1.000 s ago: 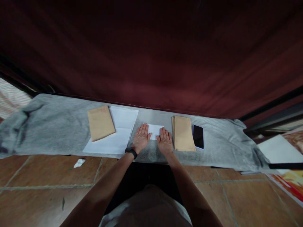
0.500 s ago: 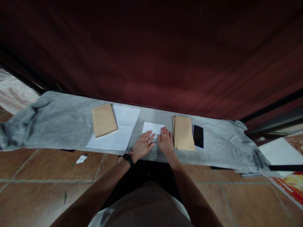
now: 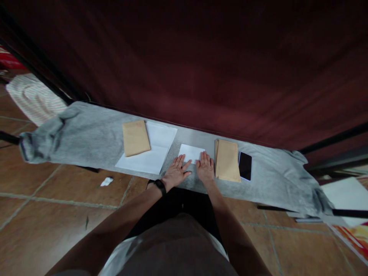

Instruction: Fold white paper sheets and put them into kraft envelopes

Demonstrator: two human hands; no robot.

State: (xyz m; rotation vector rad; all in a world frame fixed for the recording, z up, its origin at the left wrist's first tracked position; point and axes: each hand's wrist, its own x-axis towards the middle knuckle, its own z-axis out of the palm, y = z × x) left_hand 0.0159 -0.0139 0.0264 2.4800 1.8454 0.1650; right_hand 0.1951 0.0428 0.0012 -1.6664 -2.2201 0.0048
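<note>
A small folded white paper (image 3: 191,152) lies on a grey cloth (image 3: 86,138) spread over a narrow bench. My left hand (image 3: 176,172), with a black wristband, lies flat and open at the paper's near left corner. Flat and open as well, my right hand (image 3: 205,167) has its fingertips on the paper's near right edge. Left of my hands lie white sheets (image 3: 149,151) with a brown envelope (image 3: 135,137) on top. To the right of my hands is a stack of brown envelopes (image 3: 227,165), and a black phone (image 3: 245,166) beside it.
A dark red curtain (image 3: 201,65) hangs right behind the bench. The floor is brown tile (image 3: 51,207) with a scrap of white paper (image 3: 106,181). Striped fabric (image 3: 34,97) lies at far left; a white board (image 3: 349,195) and colourful print sit at far right.
Both hands slid back toward me off the folded paper, uncovering most of it. The view shifted, so everything sits a little more to the right.
</note>
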